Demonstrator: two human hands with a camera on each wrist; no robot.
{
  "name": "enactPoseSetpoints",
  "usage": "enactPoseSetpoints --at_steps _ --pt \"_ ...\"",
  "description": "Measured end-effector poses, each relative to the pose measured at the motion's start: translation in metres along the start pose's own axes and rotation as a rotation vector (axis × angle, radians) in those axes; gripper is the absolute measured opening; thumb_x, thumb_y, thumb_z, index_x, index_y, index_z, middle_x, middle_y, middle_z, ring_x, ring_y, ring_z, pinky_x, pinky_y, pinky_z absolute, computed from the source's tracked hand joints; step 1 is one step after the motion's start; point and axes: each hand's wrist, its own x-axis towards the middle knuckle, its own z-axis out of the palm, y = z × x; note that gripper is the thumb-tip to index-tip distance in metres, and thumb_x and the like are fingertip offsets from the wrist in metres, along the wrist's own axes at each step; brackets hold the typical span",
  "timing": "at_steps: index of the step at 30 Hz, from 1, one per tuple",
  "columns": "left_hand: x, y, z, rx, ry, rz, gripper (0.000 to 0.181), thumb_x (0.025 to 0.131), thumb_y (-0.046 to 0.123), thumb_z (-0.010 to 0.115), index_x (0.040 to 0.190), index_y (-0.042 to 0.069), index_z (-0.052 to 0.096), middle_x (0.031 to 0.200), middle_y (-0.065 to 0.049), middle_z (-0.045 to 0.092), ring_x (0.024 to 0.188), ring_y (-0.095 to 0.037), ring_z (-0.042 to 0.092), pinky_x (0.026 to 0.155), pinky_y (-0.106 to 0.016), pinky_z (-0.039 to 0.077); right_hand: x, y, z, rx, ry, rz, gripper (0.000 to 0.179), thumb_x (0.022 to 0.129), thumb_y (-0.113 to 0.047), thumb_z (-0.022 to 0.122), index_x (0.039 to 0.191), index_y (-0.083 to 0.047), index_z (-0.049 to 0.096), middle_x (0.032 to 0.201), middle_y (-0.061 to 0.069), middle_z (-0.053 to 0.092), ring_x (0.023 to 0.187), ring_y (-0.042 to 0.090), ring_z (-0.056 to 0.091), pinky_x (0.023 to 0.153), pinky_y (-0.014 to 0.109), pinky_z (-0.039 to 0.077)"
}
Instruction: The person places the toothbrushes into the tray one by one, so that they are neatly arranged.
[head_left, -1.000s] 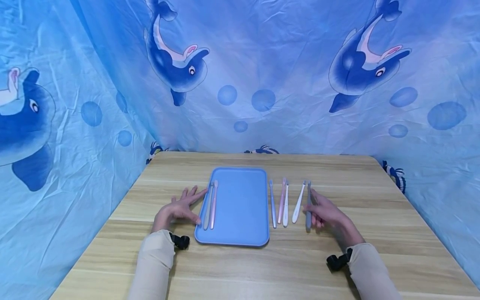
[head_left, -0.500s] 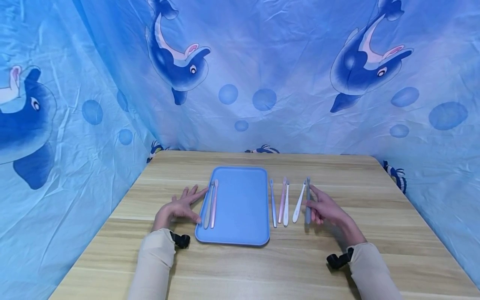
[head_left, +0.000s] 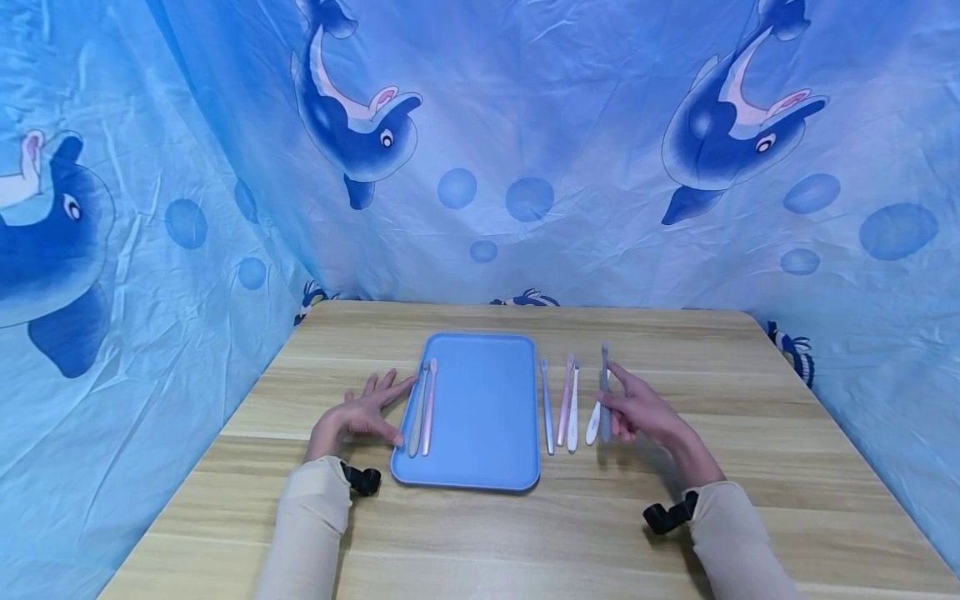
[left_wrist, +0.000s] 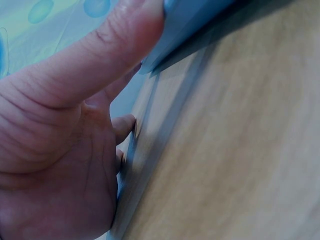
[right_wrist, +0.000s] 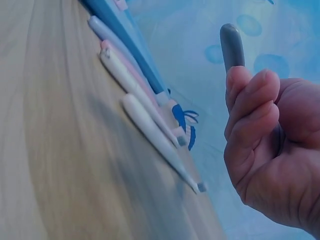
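My right hand point(head_left: 643, 410) pinches a dark grey toothbrush point(right_wrist: 232, 46) and holds it raised off the table, over the rightmost white toothbrush point(right_wrist: 157, 137). With its fingers spread, my left hand point(head_left: 363, 414) touches the left edge of a blue tray point(head_left: 483, 417); the thumb meets the rim in the left wrist view. Inside the tray, along its left side, a grey toothbrush point(head_left: 416, 425) and a pink toothbrush point(head_left: 428, 417) lie side by side. Right of the tray lie a lavender-blue toothbrush point(head_left: 547, 412), another pink toothbrush point(head_left: 563, 408) and another white toothbrush point(head_left: 573, 421).
The wooden table point(head_left: 480, 542) extends around the tray and brushes. A blue curtain point(head_left: 480, 150) printed with dolphins hangs behind the table and along its sides. Each wrist bears a small black camera, such as the right one point(head_left: 667, 515).
The right hand has lifted the dark grey toothbrush off the table and moved it left, over the rightmost white one. The left hand stays at the tray's edge.
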Motion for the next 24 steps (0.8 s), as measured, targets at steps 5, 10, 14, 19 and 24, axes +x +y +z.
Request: enactPoseSetpoints --at_steps 5,10,14,19,24 --pt "-0.001 0.001 0.000 -0.010 -0.002 -0.003 0.133 0.058 0.057 0.091 0.162 0.024 0.014 0.168 -0.024 -0.011 0.149 -0.054 -0.023 0.106 -0.082 -0.019 0.004 -0.006 0.007 0.008 -0.016 -0.020 0.079 0.106 -0.014 0.045 0.160 -0.007 -0.013 0.051 -0.003 0.059 0.038 0.006 0.052 0.038 0.025 0.046" --pt "-0.001 0.002 0.000 0.004 -0.001 -0.002 0.133 0.059 0.058 0.090 0.162 0.025 0.014 0.168 -0.024 -0.011 0.150 -0.054 -0.022 0.107 -0.082 -0.018 0.009 -0.009 0.013 0.014 -0.025 -0.037 0.077 0.106 -0.014 0.045 0.161 -0.008 -0.009 0.052 -0.003 0.060 0.038 0.006 0.052 0.037 0.025 0.045" --pt "-0.001 0.003 -0.001 0.010 0.002 -0.002 0.132 0.059 0.058 0.090 0.162 0.025 0.014 0.168 -0.024 -0.010 0.150 -0.054 -0.022 0.107 -0.082 -0.017 0.012 -0.012 0.018 0.028 -0.034 -0.045 0.078 0.106 -0.016 0.047 0.161 -0.010 -0.007 0.051 -0.003 0.060 0.038 0.007 0.052 0.037 0.026 0.045" --pt "-0.002 0.004 -0.001 0.009 0.001 -0.006 0.132 0.059 0.058 0.090 0.162 0.025 0.014 0.168 -0.023 -0.010 0.150 -0.054 -0.022 0.107 -0.082 -0.017 0.015 -0.018 0.026 0.024 -0.041 -0.033 0.079 0.106 -0.019 0.049 0.162 -0.012 -0.005 0.052 -0.002 0.060 0.038 0.008 0.052 0.038 0.025 0.044" --pt "-0.002 0.003 0.000 0.017 0.000 -0.008 0.132 0.059 0.058 0.090 0.162 0.025 0.014 0.168 -0.023 -0.010 0.150 -0.054 -0.022 0.108 -0.082 -0.017 0.020 -0.019 0.034 0.036 -0.055 -0.026 0.075 0.106 -0.016 0.046 0.162 -0.014 -0.005 0.053 -0.001 0.059 0.039 0.008 0.051 0.038 0.025 0.045"
